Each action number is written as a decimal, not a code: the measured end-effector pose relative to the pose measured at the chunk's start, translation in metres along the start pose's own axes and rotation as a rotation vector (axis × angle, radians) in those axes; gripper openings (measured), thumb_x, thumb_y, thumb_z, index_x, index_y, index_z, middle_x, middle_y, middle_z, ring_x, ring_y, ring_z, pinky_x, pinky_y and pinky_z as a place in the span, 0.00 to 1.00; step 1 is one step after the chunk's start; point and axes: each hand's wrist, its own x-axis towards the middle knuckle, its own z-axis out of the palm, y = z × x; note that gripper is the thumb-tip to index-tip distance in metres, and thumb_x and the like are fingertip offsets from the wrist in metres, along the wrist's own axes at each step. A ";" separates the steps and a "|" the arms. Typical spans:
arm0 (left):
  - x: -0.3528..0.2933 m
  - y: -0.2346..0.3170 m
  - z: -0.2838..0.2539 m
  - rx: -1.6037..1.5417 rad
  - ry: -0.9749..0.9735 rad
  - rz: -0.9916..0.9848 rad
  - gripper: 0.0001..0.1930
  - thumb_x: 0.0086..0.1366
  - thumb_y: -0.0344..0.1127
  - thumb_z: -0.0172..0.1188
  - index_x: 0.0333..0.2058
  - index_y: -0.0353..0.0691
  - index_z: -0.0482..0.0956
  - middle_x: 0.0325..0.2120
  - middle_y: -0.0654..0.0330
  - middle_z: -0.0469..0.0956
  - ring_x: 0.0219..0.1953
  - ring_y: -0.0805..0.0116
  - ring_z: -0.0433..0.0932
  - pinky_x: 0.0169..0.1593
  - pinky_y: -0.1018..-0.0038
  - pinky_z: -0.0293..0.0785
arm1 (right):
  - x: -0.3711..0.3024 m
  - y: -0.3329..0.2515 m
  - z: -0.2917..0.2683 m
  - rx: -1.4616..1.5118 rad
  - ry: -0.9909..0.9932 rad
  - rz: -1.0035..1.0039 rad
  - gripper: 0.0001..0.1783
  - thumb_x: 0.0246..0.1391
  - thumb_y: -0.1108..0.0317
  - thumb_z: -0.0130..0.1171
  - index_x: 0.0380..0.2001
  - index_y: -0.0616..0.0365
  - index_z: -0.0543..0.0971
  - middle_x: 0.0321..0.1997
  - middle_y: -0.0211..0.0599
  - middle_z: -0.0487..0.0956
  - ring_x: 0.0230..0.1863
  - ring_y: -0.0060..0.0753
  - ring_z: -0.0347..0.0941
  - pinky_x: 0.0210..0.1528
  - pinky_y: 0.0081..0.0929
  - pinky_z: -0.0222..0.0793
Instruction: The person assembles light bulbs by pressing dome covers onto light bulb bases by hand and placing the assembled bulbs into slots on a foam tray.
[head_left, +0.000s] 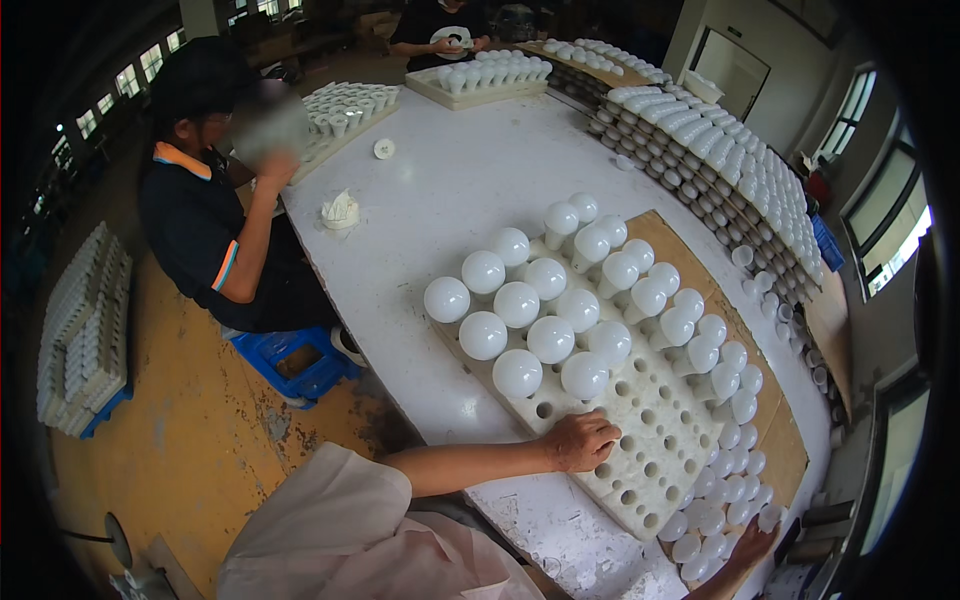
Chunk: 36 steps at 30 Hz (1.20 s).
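Observation:
A pale tray with rows of round holes (651, 469) lies in front of me, its far part filled with upright white light bulbs (517, 304). My left hand (580, 441) rests on its near left part, fingers curled into a loose fist beside the filled rows; no object shows in it. At the lower right, my right hand (752, 545) reaches a cluster of loose white bulbs (712, 520). Its fingers are around one white bulb (769, 517) at the edge of that cluster; the palm is mostly hidden.
Brown cardboard (785, 435) lies beneath the bulbs on the white table (430, 190). Stacked bulb trays (690, 150) line the right side. A co-worker (200, 200) sits at the left near a filled tray (345, 120); another person (440, 30) works at the far end.

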 end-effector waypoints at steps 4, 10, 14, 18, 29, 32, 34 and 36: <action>-0.008 -0.001 -0.017 -0.020 -0.058 -0.029 0.09 0.50 0.27 0.58 0.32 0.39 0.73 0.24 0.57 0.75 0.31 0.58 0.76 0.32 0.64 0.76 | -0.014 -0.142 0.089 1.080 -0.210 0.360 0.26 0.61 0.59 0.50 0.59 0.58 0.64 0.58 0.43 0.70 0.59 0.37 0.67 0.50 0.30 0.74; -0.044 -0.002 -0.052 -0.058 0.005 0.177 0.11 0.51 0.28 0.63 0.35 0.38 0.78 0.39 0.58 0.79 0.40 0.64 0.78 0.40 0.69 0.77 | -0.022 -0.235 0.178 1.066 -0.329 0.232 0.29 0.56 0.62 0.57 0.59 0.57 0.64 0.56 0.41 0.71 0.51 0.33 0.71 0.44 0.30 0.76; -0.066 -0.008 -0.088 -0.052 0.015 0.128 0.06 0.55 0.31 0.64 0.33 0.40 0.79 0.44 0.60 0.79 0.45 0.63 0.78 0.46 0.68 0.77 | -0.025 -0.251 0.224 1.056 -0.416 0.117 0.30 0.55 0.66 0.58 0.59 0.60 0.62 0.55 0.45 0.72 0.48 0.33 0.73 0.35 0.25 0.80; -0.083 -0.025 -0.108 0.024 0.016 0.099 0.05 0.57 0.32 0.64 0.31 0.39 0.79 0.46 0.59 0.78 0.48 0.62 0.77 0.48 0.68 0.75 | -0.047 -0.244 0.254 0.983 -0.299 0.148 0.34 0.53 0.64 0.59 0.61 0.55 0.59 0.56 0.46 0.71 0.51 0.34 0.71 0.36 0.26 0.77; -0.099 -0.026 -0.097 0.004 -0.127 0.091 0.07 0.55 0.31 0.63 0.25 0.34 0.76 0.57 0.53 0.68 0.60 0.57 0.66 0.55 0.65 0.72 | -0.062 -0.248 0.261 0.782 -0.221 0.251 0.34 0.48 0.62 0.59 0.60 0.52 0.63 0.52 0.42 0.72 0.50 0.39 0.72 0.33 0.24 0.70; -0.098 -0.025 -0.097 0.028 -0.140 0.084 0.07 0.55 0.31 0.63 0.23 0.35 0.76 0.57 0.52 0.68 0.60 0.57 0.66 0.56 0.66 0.71 | -0.062 -0.243 0.263 0.791 -0.223 0.227 0.34 0.48 0.62 0.58 0.60 0.52 0.64 0.51 0.42 0.72 0.49 0.39 0.72 0.34 0.25 0.69; -0.099 -0.025 -0.096 0.024 -0.145 0.064 0.06 0.54 0.29 0.62 0.22 0.35 0.76 0.56 0.52 0.69 0.60 0.57 0.66 0.56 0.67 0.71 | -0.063 -0.248 0.262 0.791 -0.217 0.231 0.32 0.47 0.67 0.56 0.58 0.54 0.64 0.50 0.41 0.71 0.48 0.38 0.71 0.31 0.24 0.69; -0.100 -0.026 -0.095 0.043 -0.134 0.074 0.06 0.54 0.29 0.62 0.21 0.35 0.76 0.56 0.52 0.69 0.60 0.57 0.66 0.56 0.68 0.71 | -0.066 -0.259 0.261 0.779 -0.224 0.250 0.33 0.47 0.66 0.57 0.58 0.53 0.64 0.50 0.41 0.71 0.48 0.37 0.70 0.31 0.23 0.68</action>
